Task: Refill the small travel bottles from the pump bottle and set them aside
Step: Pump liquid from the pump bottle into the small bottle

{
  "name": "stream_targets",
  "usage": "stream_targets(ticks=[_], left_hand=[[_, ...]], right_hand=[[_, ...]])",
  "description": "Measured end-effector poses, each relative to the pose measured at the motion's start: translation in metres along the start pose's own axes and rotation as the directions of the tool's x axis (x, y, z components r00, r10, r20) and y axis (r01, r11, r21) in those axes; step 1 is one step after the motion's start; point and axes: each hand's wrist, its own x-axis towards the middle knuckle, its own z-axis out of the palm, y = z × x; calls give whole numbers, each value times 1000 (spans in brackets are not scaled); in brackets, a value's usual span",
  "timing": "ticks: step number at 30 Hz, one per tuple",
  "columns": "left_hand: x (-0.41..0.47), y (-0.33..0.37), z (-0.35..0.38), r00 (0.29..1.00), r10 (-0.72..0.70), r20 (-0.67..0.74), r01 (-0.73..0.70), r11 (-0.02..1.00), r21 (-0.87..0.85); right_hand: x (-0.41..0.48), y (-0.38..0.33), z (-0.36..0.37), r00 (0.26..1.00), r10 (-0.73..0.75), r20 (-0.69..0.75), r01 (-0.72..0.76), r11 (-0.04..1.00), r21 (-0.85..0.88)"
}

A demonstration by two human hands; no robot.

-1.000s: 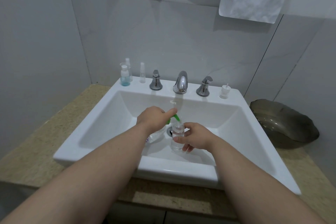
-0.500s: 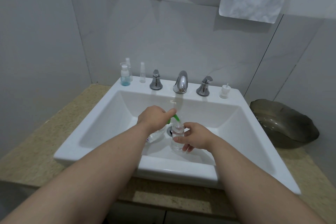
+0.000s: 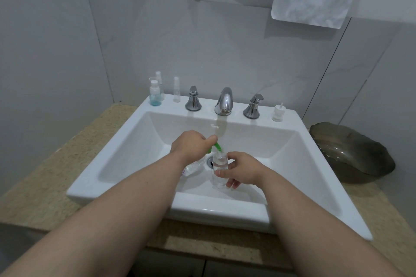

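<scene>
Over the white sink (image 3: 126,153) my left hand (image 3: 191,145) grips a clear pump bottle (image 3: 193,167) with a green pump head (image 3: 217,147), index finger lying on the pump. Its nozzle points down into the mouth of a small clear travel bottle (image 3: 220,170), which my right hand (image 3: 240,168) holds upright by its side. The small bottle holds clear liquid. My left hand hides most of the pump bottle.
On the sink's back ledge stand a blue-liquid bottle (image 3: 155,94), two slim clear spray bottles (image 3: 176,90), the chrome faucet (image 3: 224,102) with two handles, and a loose white cap (image 3: 278,113). A dark metal bowl (image 3: 351,153) sits on the counter at right.
</scene>
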Motion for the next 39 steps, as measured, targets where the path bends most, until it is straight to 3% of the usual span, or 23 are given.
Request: stream_targets(ticks=[22,39], left_hand=[[-2,-9,-2,1000,29,7,-28,998,-54],[1,-3,0,1000,17,-2,-17,1000,-3]], right_hand=[[0,0,-1,1000,-5,-11,5,1000,9],[-2,-2,-2,1000,-14,-16,15,999,29]])
